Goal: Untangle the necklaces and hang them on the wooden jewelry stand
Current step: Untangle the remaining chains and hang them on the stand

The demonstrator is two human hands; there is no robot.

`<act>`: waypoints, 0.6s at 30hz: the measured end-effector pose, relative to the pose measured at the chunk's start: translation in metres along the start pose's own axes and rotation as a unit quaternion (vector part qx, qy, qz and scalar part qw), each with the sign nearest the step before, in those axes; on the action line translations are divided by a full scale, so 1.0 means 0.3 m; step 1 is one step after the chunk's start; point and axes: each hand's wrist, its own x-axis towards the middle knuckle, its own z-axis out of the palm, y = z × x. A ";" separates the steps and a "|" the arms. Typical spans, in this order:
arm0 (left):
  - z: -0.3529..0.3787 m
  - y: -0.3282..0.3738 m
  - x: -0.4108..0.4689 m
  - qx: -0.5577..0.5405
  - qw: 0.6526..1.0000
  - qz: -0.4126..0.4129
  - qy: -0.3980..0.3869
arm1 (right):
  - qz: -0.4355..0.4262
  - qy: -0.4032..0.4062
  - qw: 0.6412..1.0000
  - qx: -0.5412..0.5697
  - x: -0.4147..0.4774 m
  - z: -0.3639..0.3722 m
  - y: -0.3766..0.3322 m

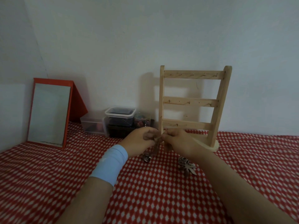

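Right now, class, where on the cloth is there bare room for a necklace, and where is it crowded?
Bare: the red dotted cloth between the orange-framed mirror and left hand, and right of the wooden jewelry stand. Crowded: before the stand, where that hand and the right hand pinch tangled necklaces over metal pendants; clear plastic boxes behind.

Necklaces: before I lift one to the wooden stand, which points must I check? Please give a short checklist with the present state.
1. Grip: left hand and right hand pinch the necklaces: ok.
2. Chains fully separated: cannot tell, too blurred.
3. Top-rail hooks on the wooden stand bare: ok.
4. Stand upright on the cloth: ok.
5. Leaf pendant lifted off the cloth: not ok, it lies there.
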 end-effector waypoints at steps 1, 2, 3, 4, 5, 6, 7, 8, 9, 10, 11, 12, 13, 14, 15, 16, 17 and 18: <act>0.011 -0.003 -0.004 -0.023 1.000 0.002 -0.014 | 0.013 -0.008 0.999 0.028 -0.002 0.001 -0.002; 0.023 -0.008 -0.004 -0.032 0.999 0.006 -0.023 | 0.020 -0.015 0.999 0.045 -0.003 0.001 -0.005; 0.031 -0.015 -0.001 -0.026 0.999 0.009 -0.021 | 0.021 -0.020 0.999 0.045 -0.005 0.000 -0.007; 0.035 -0.018 -0.001 -0.014 1.000 0.010 -0.010 | 0.021 -0.018 0.999 0.029 -0.008 -0.004 -0.011; 0.035 -0.018 -0.002 -0.002 1.000 0.007 0.005 | 0.017 -0.014 1.000 0.003 -0.009 -0.010 -0.012; 0.031 -0.018 -0.002 0.010 1.000 0.004 0.020 | 0.010 -0.009 1.000 -0.017 -0.007 -0.017 -0.011; 0.027 -0.021 0.001 0.021 0.999 0.001 0.031 | 0.006 -0.007 1.000 -0.027 -0.008 -0.025 -0.008; 0.020 -0.025 0.005 0.030 0.999 -0.003 0.037 | 0.001 -0.007 1.000 -0.030 -0.007 -0.031 -0.007; 0.015 -0.028 0.006 0.035 0.999 -0.009 0.036 | -0.005 -0.008 0.999 -0.037 -0.008 -0.035 -0.005; 0.009 -0.030 0.005 0.041 0.999 -0.013 0.031 | -0.010 -0.008 0.999 -0.048 -0.010 -0.040 -0.005; 0.003 -0.031 0.001 0.050 0.998 -0.013 0.025 | -0.015 -0.007 0.997 -0.069 -0.013 -0.043 -0.007; -0.003 -0.034 0.001 0.061 0.998 -0.014 0.020 | -0.018 -0.005 0.996 -0.093 -0.012 -0.044 -0.009; -0.008 -0.036 0.000 0.067 0.998 -0.015 0.011 | -0.017 -0.001 0.994 -0.112 -0.012 -0.047 -0.008; -0.009 -0.037 -0.002 0.070 0.997 -0.014 0.001 | -0.012 0.001 0.992 -0.128 -0.012 -0.049 -0.005; -0.008 -0.035 -0.003 0.072 0.997 -0.012 -0.006 | -0.006 0.000 0.989 -0.146 -0.012 -0.051 -0.003; -0.006 -0.034 -0.003 0.074 0.997 -0.012 -0.010 | 0.001 -0.005 0.986 -0.167 -0.013 -0.051 -0.004; -0.003 -0.033 -0.003 0.073 0.997 -0.012 -0.013 | 0.007 -0.011 0.982 -0.189 -0.013 -0.049 -0.007; 0.001 -0.034 0.000 0.069 0.997 -0.013 -0.017 | 0.011 -0.016 0.980 -0.200 -0.013 -0.046 -0.009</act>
